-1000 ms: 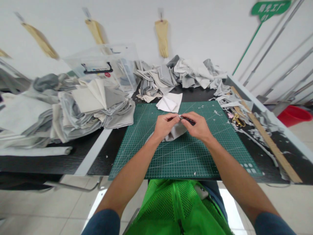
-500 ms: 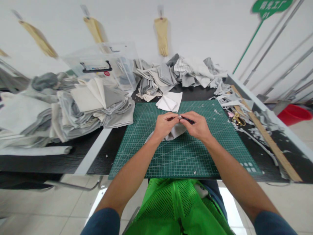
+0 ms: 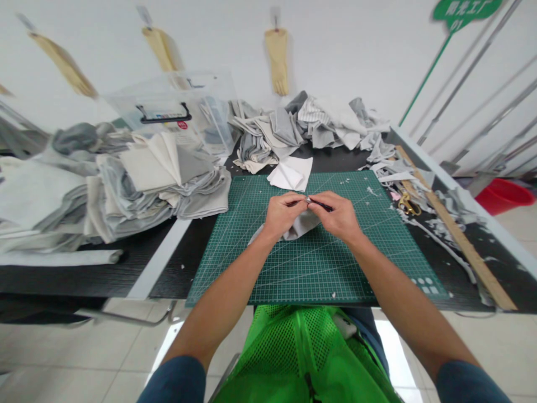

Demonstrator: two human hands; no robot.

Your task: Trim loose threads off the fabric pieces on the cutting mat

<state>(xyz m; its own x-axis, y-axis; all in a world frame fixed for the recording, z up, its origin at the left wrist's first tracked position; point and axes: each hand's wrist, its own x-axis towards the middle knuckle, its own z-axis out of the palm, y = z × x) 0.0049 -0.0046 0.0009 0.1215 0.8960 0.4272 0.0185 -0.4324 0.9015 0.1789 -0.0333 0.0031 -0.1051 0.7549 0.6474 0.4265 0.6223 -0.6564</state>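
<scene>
The work in hand looks like close, two-handed work on one piece of cloth. On the left, the left hand (image 3: 284, 217) has its grip drawn into a pinch, seemingly on the cloth (image 3: 302, 226), which hangs below the fingers over the middle of the mat (image 3: 235, 263). On the right, the right hand (image 3: 340, 215) has its grip closed around a slim dark tool (image 3: 325, 206); the fingertips of both hands meet, and what the tool's tip touches is hidden. The move at this point seems to call for the left grip to steady the cloth while the right guides the tool in small, careful motions.

Across the black desk (image 3: 184, 268), a pale roll (image 3: 62, 257) lies at the near left, with tall piles (image 3: 46, 193) of grey and cream cloth behind it. Farther back is a clear box (image 3: 210, 134). A folded white cloth (image 3: 289, 173) lies at the mat's far edge, and more rumpled fabric (image 3: 289, 131) is heaped beyond. To the right are scraps (image 3: 455, 210), gold-handled scissors (image 3: 409, 205) and a wooden ruler (image 3: 461, 240).

In the room, yellow gloves (image 3: 277, 61) hang along the white wall; at the right are a green sign (image 3: 465, 12) and a red bucket (image 3: 501, 197).
</scene>
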